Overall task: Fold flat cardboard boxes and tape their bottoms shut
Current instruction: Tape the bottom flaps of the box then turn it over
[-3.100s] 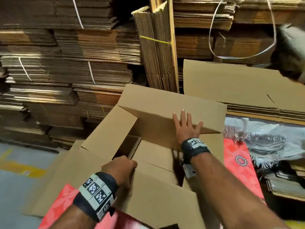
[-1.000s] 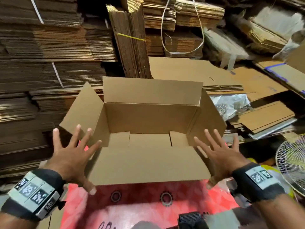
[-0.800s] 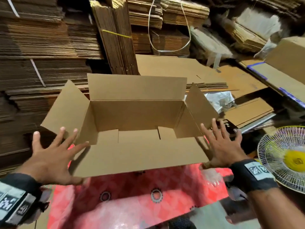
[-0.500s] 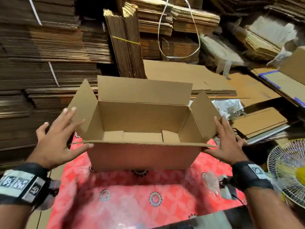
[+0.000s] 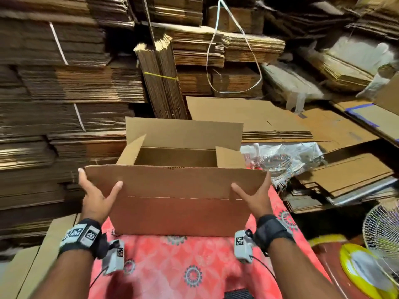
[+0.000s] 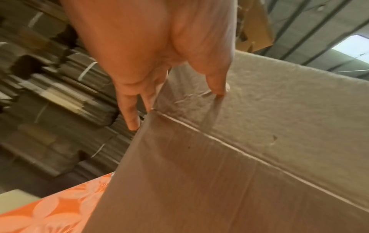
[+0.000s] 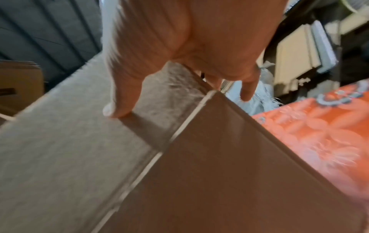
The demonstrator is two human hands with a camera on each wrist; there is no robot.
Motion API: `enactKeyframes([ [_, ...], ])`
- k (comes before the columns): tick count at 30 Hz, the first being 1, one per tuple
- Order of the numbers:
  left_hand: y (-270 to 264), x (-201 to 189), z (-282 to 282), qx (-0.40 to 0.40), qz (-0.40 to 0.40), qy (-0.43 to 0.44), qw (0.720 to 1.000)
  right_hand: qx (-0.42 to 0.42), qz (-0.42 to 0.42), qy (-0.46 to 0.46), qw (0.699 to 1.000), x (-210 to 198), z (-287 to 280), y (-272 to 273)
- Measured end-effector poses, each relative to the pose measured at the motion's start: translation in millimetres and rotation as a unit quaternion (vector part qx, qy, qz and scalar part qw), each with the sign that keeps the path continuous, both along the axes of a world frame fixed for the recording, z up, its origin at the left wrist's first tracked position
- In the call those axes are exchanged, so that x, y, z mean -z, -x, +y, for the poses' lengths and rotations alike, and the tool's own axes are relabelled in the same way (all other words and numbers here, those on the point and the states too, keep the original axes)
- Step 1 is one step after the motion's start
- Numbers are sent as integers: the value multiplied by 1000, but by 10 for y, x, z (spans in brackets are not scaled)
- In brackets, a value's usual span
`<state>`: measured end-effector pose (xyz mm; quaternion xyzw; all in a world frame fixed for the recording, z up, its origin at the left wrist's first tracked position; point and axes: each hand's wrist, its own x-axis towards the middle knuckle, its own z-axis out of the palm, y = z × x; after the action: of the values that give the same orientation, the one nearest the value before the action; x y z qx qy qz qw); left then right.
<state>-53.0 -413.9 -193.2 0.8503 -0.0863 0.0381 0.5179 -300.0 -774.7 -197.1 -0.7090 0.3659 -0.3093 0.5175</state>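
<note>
From the head view, an opened cardboard box [image 5: 177,199] stands on a red patterned cloth [image 5: 172,264], its near flap raised toward the camera and its other flaps up. The left hand [image 5: 97,197] clasps the box's left near corner, thumb on the front face and fingers round the side; the right hand [image 5: 254,195] clasps the right near corner the same way. Stacks of flat cardboard [image 5: 64,87] fill the background, and a fan [image 5: 382,240] stands at the right.

From the left wrist, the left hand [image 6: 159,52] has its thumb [image 6: 216,85] pressed on the flap of the box [image 6: 239,157], with the fingers [image 6: 129,113] past the edge.

From the right wrist, a blurred picture, the right hand [image 7: 189,44] seems to straddle the corner of the box [image 7: 199,181], its thumb [image 7: 117,107] on the flap
</note>
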Motion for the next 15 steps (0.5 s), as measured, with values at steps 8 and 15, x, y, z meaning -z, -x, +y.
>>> enactKeyframes([
  [8, -23, -268, -65, -42, -60, -5, 997, -12, 12, 75, 997, -297, -106, -61],
  [15, -76, -483, -174, -2, -2, -176, 984, -103, 177, 212, 956, -567, -148, -199],
])
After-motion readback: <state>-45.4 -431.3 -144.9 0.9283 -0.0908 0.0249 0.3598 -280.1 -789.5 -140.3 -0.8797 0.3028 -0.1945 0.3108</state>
